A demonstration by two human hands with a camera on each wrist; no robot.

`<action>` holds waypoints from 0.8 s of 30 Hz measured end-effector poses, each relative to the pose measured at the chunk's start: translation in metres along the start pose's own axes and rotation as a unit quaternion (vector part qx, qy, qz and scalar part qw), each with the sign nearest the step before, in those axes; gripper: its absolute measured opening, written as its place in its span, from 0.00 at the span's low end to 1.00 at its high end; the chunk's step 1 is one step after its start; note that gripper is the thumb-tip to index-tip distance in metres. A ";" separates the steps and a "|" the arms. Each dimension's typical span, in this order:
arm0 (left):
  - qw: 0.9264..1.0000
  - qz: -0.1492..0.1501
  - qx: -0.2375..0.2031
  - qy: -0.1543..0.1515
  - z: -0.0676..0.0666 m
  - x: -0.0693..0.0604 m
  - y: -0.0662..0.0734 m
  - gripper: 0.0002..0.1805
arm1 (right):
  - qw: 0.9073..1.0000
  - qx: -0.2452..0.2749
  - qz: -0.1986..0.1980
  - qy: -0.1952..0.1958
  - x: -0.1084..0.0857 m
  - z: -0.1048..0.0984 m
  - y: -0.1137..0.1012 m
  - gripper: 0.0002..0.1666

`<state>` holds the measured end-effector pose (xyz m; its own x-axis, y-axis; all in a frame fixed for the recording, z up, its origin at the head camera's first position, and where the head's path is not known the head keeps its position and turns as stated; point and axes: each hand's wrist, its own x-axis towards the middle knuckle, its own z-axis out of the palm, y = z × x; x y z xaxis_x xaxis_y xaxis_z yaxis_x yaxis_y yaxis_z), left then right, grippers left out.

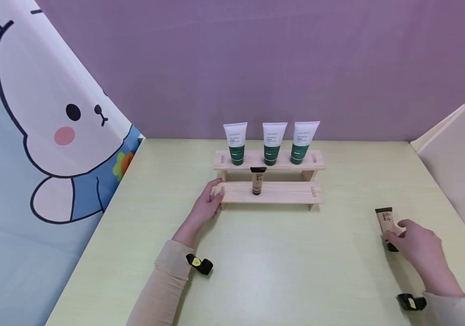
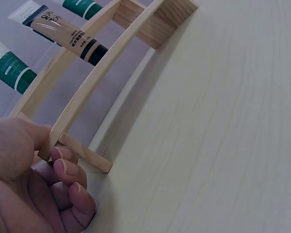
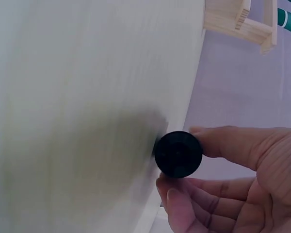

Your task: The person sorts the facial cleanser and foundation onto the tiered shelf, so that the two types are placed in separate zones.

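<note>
My left hand (image 1: 208, 203) grips the left end of the lower step of a two-tier wooden rack (image 1: 281, 194), its thumb on top and its fingers curled beneath. On that step a small tan tube (image 1: 258, 181) stands upright on its black cap. Far to the right, my right hand (image 1: 420, 244) holds a second tan tube (image 1: 385, 219) between thumb and fingers. In the right wrist view that tube's black cap (image 3: 178, 154) faces the camera and hides most of its body. Whether the tube touches the table cannot be told.
Three white-and-green tubes stand on the rack's upper step: a left one (image 1: 236, 144), a middle one (image 1: 273, 144) and a right one (image 1: 303, 142). A purple cloth (image 1: 281, 68) hangs behind the pale table (image 1: 277, 262). Cloth with a cartoon animal (image 1: 65, 117) borders the left.
</note>
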<state>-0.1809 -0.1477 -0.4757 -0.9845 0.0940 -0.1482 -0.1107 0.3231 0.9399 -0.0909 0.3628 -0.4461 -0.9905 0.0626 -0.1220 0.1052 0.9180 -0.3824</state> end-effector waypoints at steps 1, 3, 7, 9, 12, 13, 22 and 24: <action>1.000 -0.001 0.000 0.000 0.000 0.000 0.000 0.23 | 1.000 -0.002 -0.002 -0.007 0.001 0.000 0.000 0.34; 1.000 -0.003 0.001 0.000 0.000 0.000 0.001 0.23 | 1.000 -0.008 -0.007 -0.016 0.003 0.000 0.000 0.33; 1.000 -0.004 0.002 0.001 0.000 -0.001 0.001 0.23 | 0.999 -0.016 -0.020 -0.021 0.005 0.000 -0.003 0.27; 1.000 -0.003 0.002 0.000 0.000 -0.001 0.001 0.23 | 0.999 -0.015 -0.025 -0.022 0.006 0.000 -0.004 0.26; 1.000 -0.001 0.002 -0.003 0.000 0.000 0.001 0.23 | 0.999 -0.011 -0.030 -0.023 0.006 0.000 -0.007 0.26; 1.000 0.000 0.003 -0.003 0.000 0.000 0.001 0.23 | 0.999 -0.008 -0.032 -0.022 0.006 0.001 -0.008 0.26; 1.000 -0.003 0.006 0.003 0.000 0.000 0.000 0.23 | 0.997 0.028 -0.060 0.036 0.003 0.005 -0.026 0.23; 1.000 -0.003 0.004 0.002 0.000 0.001 -0.001 0.23 | 0.996 0.036 -0.069 0.051 0.003 0.005 -0.031 0.22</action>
<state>-0.1813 -0.1477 -0.4767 -0.9843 0.0874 -0.1531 -0.1161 0.3321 0.9361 -0.0971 0.3322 -0.4394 -0.9994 -0.0193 0.0293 -0.0305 0.8903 -0.4543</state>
